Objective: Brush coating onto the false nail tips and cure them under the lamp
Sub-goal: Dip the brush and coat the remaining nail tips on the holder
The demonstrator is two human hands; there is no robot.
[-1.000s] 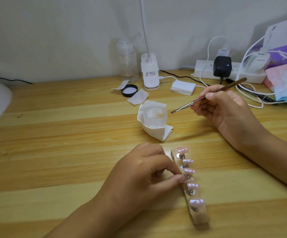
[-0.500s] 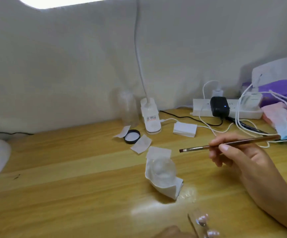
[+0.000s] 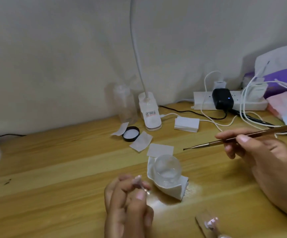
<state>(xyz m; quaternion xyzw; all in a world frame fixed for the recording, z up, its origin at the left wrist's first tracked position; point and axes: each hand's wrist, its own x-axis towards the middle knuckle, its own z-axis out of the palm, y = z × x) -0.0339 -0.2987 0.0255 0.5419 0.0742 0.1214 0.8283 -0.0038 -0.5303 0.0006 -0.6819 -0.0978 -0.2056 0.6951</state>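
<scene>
- Low at centre, pinches with the left hand (image 3: 127,203) one pink nail tip (image 3: 138,179), thumb against fingers; blurred.
- Up and right of that pinch, grips with the right hand (image 3: 259,155) a thin brush (image 3: 225,140), thumb on forefinger, bristles pointing left.
- Between the two grips, just right of the left pinch: clear jar (image 3: 167,170) nested in white tissue (image 3: 173,190).
- Under the right wrist, at the bottom edge: wooden strip (image 3: 201,226) with more pink tips (image 3: 211,222).
- Beyond the jar, far from both grips: white lamp base (image 3: 149,115) near a black lid (image 3: 131,133).
</scene>
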